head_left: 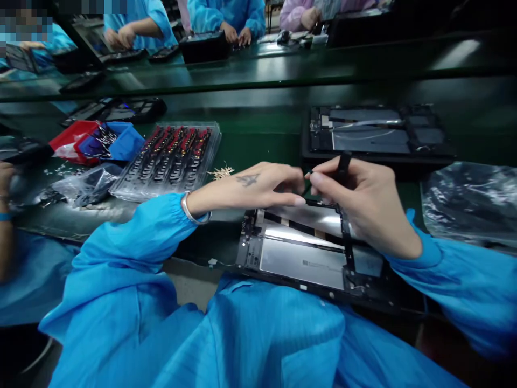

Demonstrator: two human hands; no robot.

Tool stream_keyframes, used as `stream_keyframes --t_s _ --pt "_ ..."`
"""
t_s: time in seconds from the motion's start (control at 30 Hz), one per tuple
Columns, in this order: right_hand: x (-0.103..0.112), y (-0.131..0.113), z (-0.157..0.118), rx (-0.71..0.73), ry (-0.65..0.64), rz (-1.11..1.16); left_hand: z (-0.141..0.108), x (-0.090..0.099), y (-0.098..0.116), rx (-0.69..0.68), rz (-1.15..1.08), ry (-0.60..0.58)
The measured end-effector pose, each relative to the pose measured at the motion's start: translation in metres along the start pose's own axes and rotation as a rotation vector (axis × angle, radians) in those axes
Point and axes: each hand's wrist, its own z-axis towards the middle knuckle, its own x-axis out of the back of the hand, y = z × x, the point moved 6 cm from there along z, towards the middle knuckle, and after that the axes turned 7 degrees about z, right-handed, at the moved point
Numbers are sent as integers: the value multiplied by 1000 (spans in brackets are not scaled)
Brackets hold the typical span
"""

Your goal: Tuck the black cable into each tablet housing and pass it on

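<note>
An opened tablet with silver battery panels and a black frame lies at the bench's near edge, below both hands. Over its upper edge, my left hand reaches in from the left with fingers curled and thumb stretched along. What its fingertips hold, if anything, is hidden. My right hand is closed in a pinch of thumb and index, close to the left fingertips. A tiny dark piece shows at that pinch, too small to name. A black strip-like thing sticks up between the right fingers.
Left stands a clear tray of small red-and-black parts, beside red and blue bins. Thin sticks lie near it. Another opened tablet rests behind; plastic bags lie right. Co-workers sit across and at left.
</note>
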Motion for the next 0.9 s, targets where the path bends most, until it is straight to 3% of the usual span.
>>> stream_keyframes --t_s 0.1,0.17,0.27,0.33,0.53,0.73,0.9 --pt "3 -1 0 -30 39 134 -4 13 5 -35 94 247" --pt "3 -1 1 -53 34 213 -9 21 13 -32 297 455" --pt "0 -1 0 -87 24 256 -12 18 32 -120 626 604" --pt "-2 0 -1 -110 24 252 -10 12 39 -174 737 634" --pt "-3 2 -4 -97 22 223 -3 4 35 -147 862 640" --pt "-3 1 -5 -65 26 194 -8 3 39 -291 949 786" --pt "-3 -3 -7 -22 15 146 -12 0 43 -339 960 798"
